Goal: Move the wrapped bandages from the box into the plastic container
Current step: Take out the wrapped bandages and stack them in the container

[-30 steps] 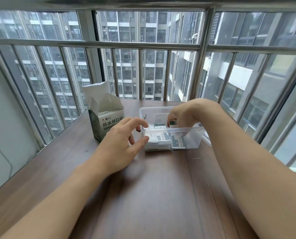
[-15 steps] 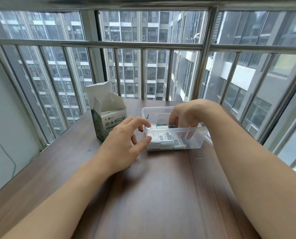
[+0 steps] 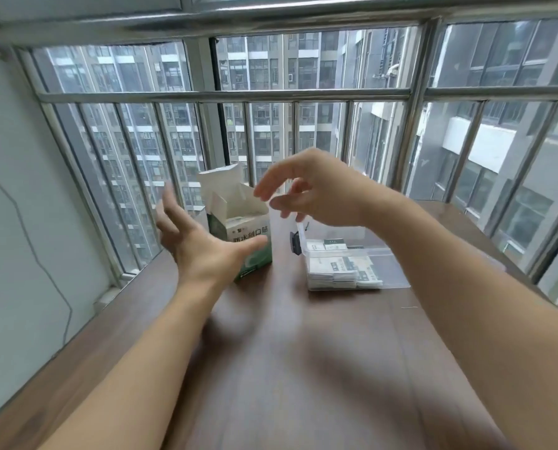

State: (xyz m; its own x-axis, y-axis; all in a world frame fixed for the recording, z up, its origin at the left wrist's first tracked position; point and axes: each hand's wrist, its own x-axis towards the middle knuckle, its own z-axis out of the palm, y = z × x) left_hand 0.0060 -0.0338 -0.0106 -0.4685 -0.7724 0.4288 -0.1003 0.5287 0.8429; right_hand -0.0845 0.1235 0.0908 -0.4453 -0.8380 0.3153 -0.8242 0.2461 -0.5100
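- My left hand [image 3: 203, 251] is spread wide, fingers [image 3: 168, 198] fanned and holding nothing; the box [image 3: 238, 222] stands just off my thumb, on the thumb side of the palm, and I cannot tell whether the thumb tip touches its front.
- My right hand [image 3: 316, 186] hangs in the air with its fingers loosely extended and empty — the fingertips point toward the box's open top, just beside its raised flap.
- The box stands upright on the desk [image 3: 287, 352], long axis vertical, mouth facing up, so any reach in would be from above. I cannot see whether anything is left inside.
- The wrapped bandages [image 3: 339, 271] lie flat in stacks in the plastic container [image 3: 394, 274], below and behind my right wrist.
- My guess: the left hand, nearer the box's side, would steady it, while the right dips in.
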